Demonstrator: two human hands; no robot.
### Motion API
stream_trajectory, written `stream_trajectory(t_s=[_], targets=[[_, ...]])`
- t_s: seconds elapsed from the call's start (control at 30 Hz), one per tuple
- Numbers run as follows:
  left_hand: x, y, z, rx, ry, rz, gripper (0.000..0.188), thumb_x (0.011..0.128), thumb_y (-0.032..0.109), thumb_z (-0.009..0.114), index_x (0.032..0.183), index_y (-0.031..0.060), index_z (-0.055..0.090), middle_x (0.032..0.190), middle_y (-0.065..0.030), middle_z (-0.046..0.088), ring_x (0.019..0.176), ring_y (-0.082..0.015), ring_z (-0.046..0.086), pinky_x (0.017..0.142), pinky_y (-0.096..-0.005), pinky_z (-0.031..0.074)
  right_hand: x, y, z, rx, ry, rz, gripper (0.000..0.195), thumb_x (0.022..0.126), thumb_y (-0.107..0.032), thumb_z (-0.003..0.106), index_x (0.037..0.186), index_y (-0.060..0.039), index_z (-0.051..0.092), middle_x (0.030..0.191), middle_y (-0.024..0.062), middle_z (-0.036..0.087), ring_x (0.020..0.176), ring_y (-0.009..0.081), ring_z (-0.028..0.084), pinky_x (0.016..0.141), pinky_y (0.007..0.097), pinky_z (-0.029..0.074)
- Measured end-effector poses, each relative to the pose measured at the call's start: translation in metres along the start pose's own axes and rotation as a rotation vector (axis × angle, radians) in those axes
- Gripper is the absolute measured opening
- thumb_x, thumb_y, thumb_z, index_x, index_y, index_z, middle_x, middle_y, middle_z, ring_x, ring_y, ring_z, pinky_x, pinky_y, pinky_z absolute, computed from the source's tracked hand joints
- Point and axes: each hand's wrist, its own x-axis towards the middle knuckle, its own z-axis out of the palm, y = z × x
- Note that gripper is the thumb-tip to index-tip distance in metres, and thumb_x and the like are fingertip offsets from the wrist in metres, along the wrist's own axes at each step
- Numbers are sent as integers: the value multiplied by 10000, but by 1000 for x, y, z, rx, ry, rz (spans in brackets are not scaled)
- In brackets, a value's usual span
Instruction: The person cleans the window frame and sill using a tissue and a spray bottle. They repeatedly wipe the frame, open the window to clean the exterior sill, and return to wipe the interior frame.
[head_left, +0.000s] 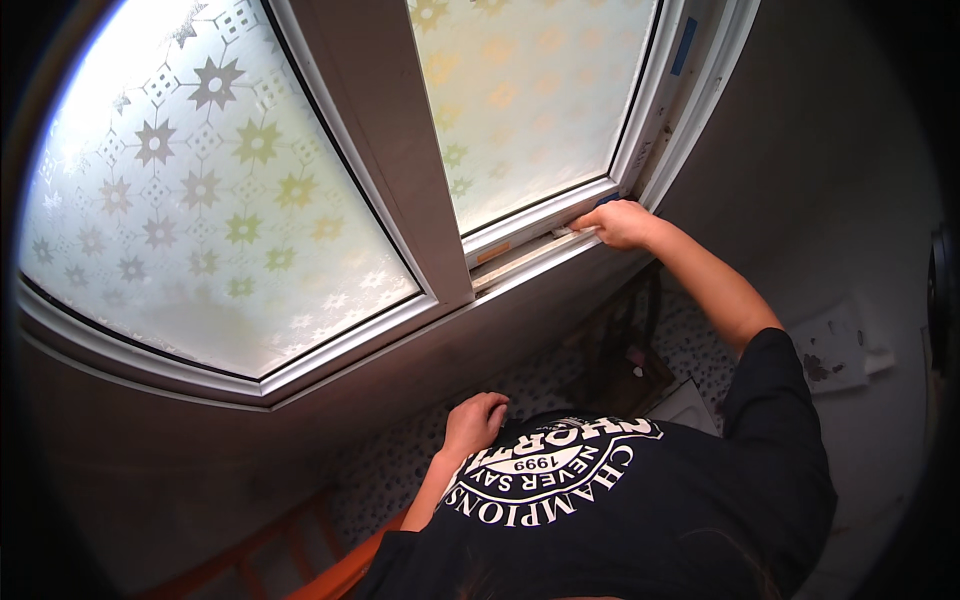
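Observation:
My right hand (624, 224) reaches down into the bottom track (517, 267) of a white-framed sliding window. Its fingertips press on a small pale piece (561, 232), perhaps a folded wipe, lying between the sash and the outer lip. Dirt shows along the track. Above it stands the right sash (536, 112), with frosted, flower-patterned glass. My left hand (474, 421) hangs in front of my black T-shirt (675, 495), fingers loosely curled and palm hidden. It touches neither sash nor frame.
A patterned left pane (202, 210) fills the upper left, beside a thick mullion (382, 142). Low at left are orange rails (300, 544), perhaps of a ladder. Below the sill are a dark wooden piece of furniture (626, 367), a spotted floor (405, 457) and a stained white sheet (832, 349).

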Motion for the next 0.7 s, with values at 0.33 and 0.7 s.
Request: stream_trajectory(t_s=[0.33, 0.7], targets=[[8, -3, -3, -13, -67, 25, 143, 792, 161, 575, 903, 93, 634, 822, -96, 618, 778, -293, 596, 669, -375, 472, 2, -47, -5, -8, 192, 446, 508, 730, -519, 626, 768, -12, 643, 815, 158, 650, 800, 311, 631, 698, 392, 497], [20, -18, -6, -62, -77, 81, 131, 787, 156, 585, 887, 86, 631, 799, -98, 617, 763, -297, 596, 658, -379, 472, 32, -67, 7, 172, 40, 619, 258, 712, -189, 586, 908, -36, 654, 962, 163, 640, 929, 294, 611, 793, 367, 483]])
